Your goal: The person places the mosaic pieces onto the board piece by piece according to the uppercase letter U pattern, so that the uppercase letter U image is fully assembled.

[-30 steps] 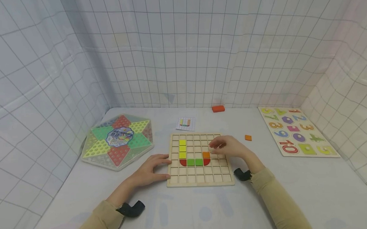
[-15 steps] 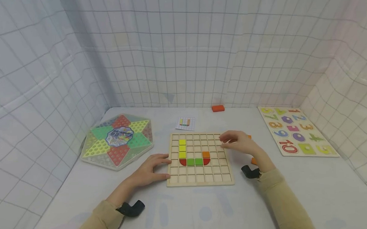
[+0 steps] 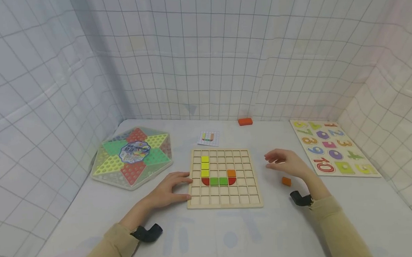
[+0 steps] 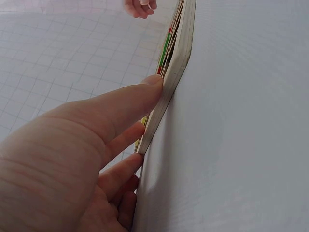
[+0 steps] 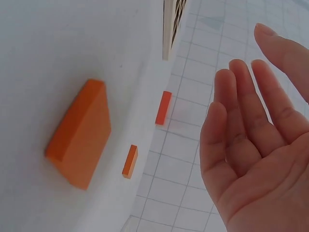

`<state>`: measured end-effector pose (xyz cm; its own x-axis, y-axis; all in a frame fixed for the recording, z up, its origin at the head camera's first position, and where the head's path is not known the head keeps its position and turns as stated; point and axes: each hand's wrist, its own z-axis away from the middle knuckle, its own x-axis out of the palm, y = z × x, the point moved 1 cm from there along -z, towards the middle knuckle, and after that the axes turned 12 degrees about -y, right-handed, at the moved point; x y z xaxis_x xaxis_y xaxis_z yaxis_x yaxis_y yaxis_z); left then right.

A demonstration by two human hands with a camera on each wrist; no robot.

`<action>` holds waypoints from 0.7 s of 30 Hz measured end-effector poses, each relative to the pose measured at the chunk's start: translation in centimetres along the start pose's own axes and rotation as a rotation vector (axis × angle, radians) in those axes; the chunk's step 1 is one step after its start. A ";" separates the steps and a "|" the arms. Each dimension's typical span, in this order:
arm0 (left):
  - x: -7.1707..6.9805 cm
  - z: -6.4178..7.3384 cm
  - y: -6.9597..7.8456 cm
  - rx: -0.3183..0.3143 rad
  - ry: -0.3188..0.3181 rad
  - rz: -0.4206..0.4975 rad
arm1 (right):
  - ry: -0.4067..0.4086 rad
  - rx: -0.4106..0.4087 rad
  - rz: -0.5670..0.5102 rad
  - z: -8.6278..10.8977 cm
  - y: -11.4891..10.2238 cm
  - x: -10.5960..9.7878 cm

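Observation:
A wooden grid board [image 3: 243, 201] lies flat on the table. On it, yellow square tiles [image 3: 205, 166] form a column, red rounded tiles [image 3: 232, 180] and green tiles [image 3: 219, 181] make a row below, and one orange tile [image 3: 231, 173] sits above the right red one. My left hand [image 3: 167, 189] rests against the board's left edge, thumb and fingers touching its side [image 4: 176, 77]. My right hand [image 3: 287, 164] hovers past the board's right edge, fingers loosely bent, palm bare [image 5: 265, 179]. Near it lies a loose orange tile [image 3: 286, 181]; the right wrist view shows another orange tile [image 5: 130, 162] farther off.
Behind the board lies a small pattern card [image 3: 208, 138]. A red block [image 3: 245, 121] is near the back wall. To the left is a hexagonal Chinese checkers board [image 3: 133, 156], and to the right a number puzzle board [image 3: 336, 147]. Grid-patterned cloth surrounds the table.
My right hand has moved right, from above the board to beyond its right edge, and now hides one loose orange tile in the head view. My left hand has stayed put.

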<state>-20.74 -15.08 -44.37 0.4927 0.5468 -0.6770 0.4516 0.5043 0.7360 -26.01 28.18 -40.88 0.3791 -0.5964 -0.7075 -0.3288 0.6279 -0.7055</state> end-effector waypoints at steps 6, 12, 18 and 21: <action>0.1 -0.2 -0.3 -0.005 -0.002 -0.026 | 0.014 -0.022 0.004 1.1 0.5 -0.7; 0.0 -0.2 -0.1 0.000 -0.002 -0.019 | 0.000 0.000 -0.023 2.4 1.3 -0.9; 0.0 -0.2 -0.1 -0.001 -0.004 -0.024 | -0.027 0.060 -0.038 3.3 2.0 -0.7; 0.0 -0.2 -0.1 -0.002 -0.003 -0.032 | -0.024 0.061 -0.044 3.4 2.2 -0.6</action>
<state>-20.94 -15.03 -44.48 0.4803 0.5283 -0.7001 0.4655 0.5229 0.7140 -23.98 31.61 -41.83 0.4133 -0.6121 -0.6742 -0.2582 0.6312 -0.7314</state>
